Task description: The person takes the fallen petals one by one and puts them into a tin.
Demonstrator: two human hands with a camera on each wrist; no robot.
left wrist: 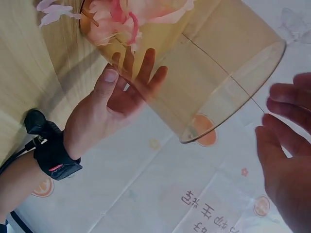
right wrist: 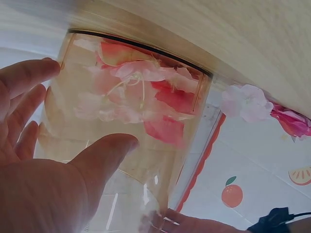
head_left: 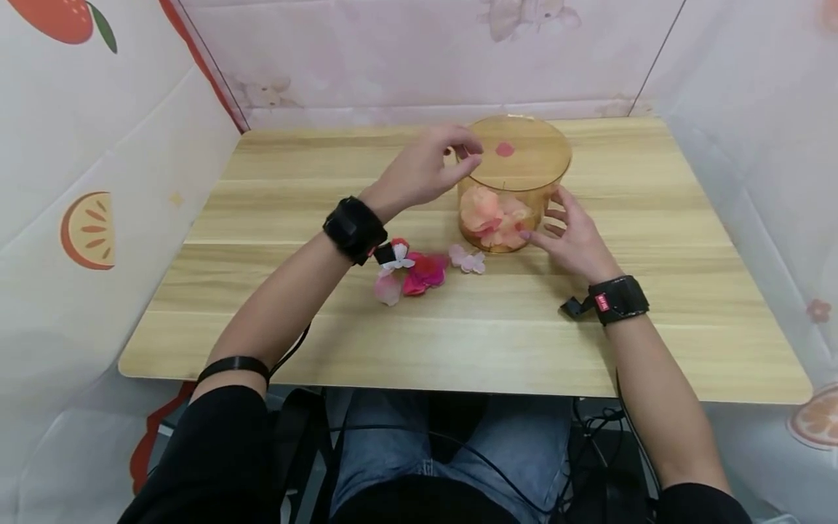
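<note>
An amber see-through round container (head_left: pixel 517 182) stands on the wooden table (head_left: pixel 262 218) with pink and red petals (head_left: pixel 491 215) heaped at its bottom. A small red petal (head_left: pixel 504 149) shows at its top. My right hand (head_left: pixel 546 222) rests with spread, straight fingers against the container's lower right wall (right wrist: pixel 146 97); the thumb (right wrist: pixel 104 150) lies on the wall too. My left hand (head_left: pixel 468 156) hovers at the container's left rim with fingers loosely bent and nothing in them. In the left wrist view that hand (left wrist: pixel 286 126) stays just off the rim (left wrist: pixel 233 92).
Loose petals lie on the table in front of the container: a pale pink one (head_left: pixel 388 287), a magenta cluster (head_left: pixel 425 273) and a light pink flower (head_left: pixel 468 260). Patterned cloth walls (head_left: pixel 98 182) close in the table on three sides.
</note>
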